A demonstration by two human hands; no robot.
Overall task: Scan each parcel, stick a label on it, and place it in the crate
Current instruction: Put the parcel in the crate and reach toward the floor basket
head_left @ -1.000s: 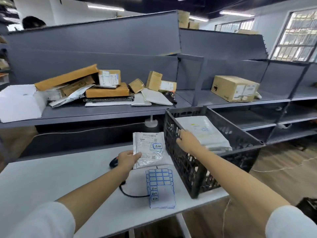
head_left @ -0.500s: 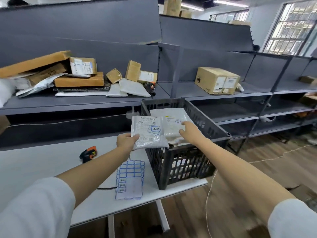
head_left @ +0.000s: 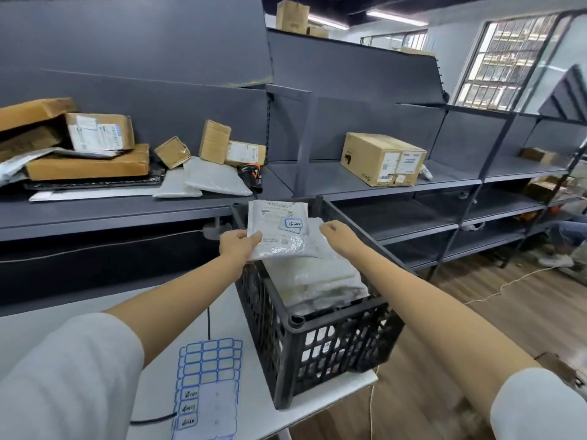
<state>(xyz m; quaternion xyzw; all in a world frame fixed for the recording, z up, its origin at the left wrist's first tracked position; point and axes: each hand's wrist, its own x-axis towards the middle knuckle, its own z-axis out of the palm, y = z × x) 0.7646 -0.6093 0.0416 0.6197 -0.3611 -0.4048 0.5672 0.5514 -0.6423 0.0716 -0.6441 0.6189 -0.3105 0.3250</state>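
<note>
We see the left hand (head_left: 237, 242) pinching the near left corner of a white poly-mailer parcel (head_left: 279, 229), thumb on top and fingers curled beneath, so that the parcel is held above the open top of the black plastic crate (head_left: 320, 350). A blue-bordered label (head_left: 293, 224) with handwriting is stuck on the parcel's upper face. The right hand (head_left: 338, 234) hovers at the parcel's right edge with fingers loosely curled; we cannot tell whether it touches the parcel, and it grips nothing that we can make out. Inside the crate lies a stack of white bagged parcels (head_left: 314, 281), just below the held one. The crate stands at the right end of the white table (head_left: 38, 319), with a sheet of blue-bordered labels (head_left: 208, 389) lying just beside it on the left and a black cable (head_left: 208, 322) running past the sheet. Behind, a grey shelf (head_left: 111, 211) carries cardboard boxes and mailers, and one large cardboard box (head_left: 382, 158) sits on the shelf to the right.
</note>
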